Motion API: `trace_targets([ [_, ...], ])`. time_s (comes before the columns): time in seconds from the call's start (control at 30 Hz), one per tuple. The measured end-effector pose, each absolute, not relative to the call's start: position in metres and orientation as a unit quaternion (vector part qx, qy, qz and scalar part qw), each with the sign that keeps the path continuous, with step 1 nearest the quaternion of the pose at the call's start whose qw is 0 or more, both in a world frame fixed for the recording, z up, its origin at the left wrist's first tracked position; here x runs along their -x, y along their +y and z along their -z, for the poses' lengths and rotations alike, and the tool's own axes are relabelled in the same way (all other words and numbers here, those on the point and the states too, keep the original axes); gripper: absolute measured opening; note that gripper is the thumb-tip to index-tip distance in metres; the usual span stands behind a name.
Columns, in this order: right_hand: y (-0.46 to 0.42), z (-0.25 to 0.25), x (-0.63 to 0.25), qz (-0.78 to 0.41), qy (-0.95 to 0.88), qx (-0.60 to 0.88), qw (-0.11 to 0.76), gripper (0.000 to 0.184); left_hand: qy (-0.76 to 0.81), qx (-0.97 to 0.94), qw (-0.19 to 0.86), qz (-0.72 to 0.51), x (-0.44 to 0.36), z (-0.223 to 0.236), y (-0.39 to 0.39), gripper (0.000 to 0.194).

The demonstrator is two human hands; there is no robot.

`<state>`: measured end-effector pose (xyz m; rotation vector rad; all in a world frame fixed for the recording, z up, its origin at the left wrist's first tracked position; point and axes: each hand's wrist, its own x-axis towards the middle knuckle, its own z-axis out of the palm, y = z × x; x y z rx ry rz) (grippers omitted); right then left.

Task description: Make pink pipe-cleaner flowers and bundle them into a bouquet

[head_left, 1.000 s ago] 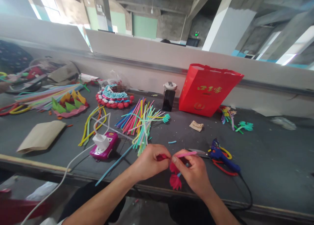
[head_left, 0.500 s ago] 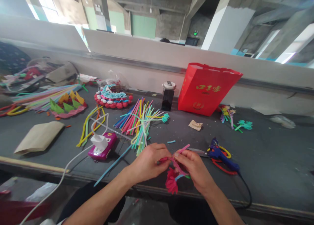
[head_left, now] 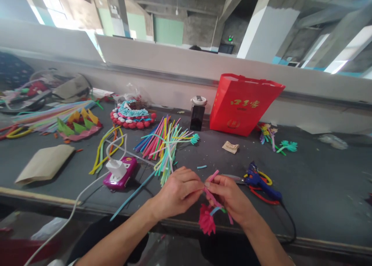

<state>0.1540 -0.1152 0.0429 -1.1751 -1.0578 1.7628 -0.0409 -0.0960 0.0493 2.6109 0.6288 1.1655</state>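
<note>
Just over the table's front edge, my two hands meet around a pipe-cleaner flower with a dark pink head [head_left: 207, 220]. My right hand [head_left: 231, 196] is closed on its pink pipe cleaner [head_left: 214, 176], one end of which sticks up above the thumb. My left hand [head_left: 184, 190] pinches at the same pink strand, fingertips almost touching the right thumb; what lies inside its fingers is hidden. A short blue piece and a bit of green show by the flower's stem. The flower head hangs below the hands, tilted down.
Behind my left hand lies a pile of coloured pipe cleaners [head_left: 167, 146]. Scissors and a blue glue gun [head_left: 260, 182] with a cord are at right. A purple power strip [head_left: 120, 173], red bag [head_left: 244, 105], phone [head_left: 197, 117] and brown envelope [head_left: 45, 163] are also on the table.
The flower head has swung slightly down and right. The dark pink strand seen in my left fingers is now covered, and a pink end shows below my right hand.
</note>
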Motion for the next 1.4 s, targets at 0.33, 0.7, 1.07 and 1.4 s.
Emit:
trace_targets([
  [0.33, -0.112, -0.038, -0.157, -0.674, -0.41, 0.48, 0.384, 0.052, 0.247, -0.892, 0.133, -0.353, 0.036, -0.044, -0.092, 0.019],
  [0.7, -0.12, -0.039, -0.151, -0.398, -0.683, 0.487, 0.371, 0.071, 0.392, -0.772, 0.374, -0.333, 0.04, -0.049, -0.091, 0.011],
  [1.07, -0.121, -0.029, -0.153, -0.131, -0.86, 0.361, 0.335, 0.052, 0.429, -0.497, 0.686, -0.313, 0.044, -0.047, -0.083, 0.007],
  [1.4, -0.118, -0.034, -0.158, 0.066, -0.902, 0.294, 0.309, 0.033, 0.404, -0.41, 0.768, -0.281, 0.049, -0.041, -0.08, 0.011],
])
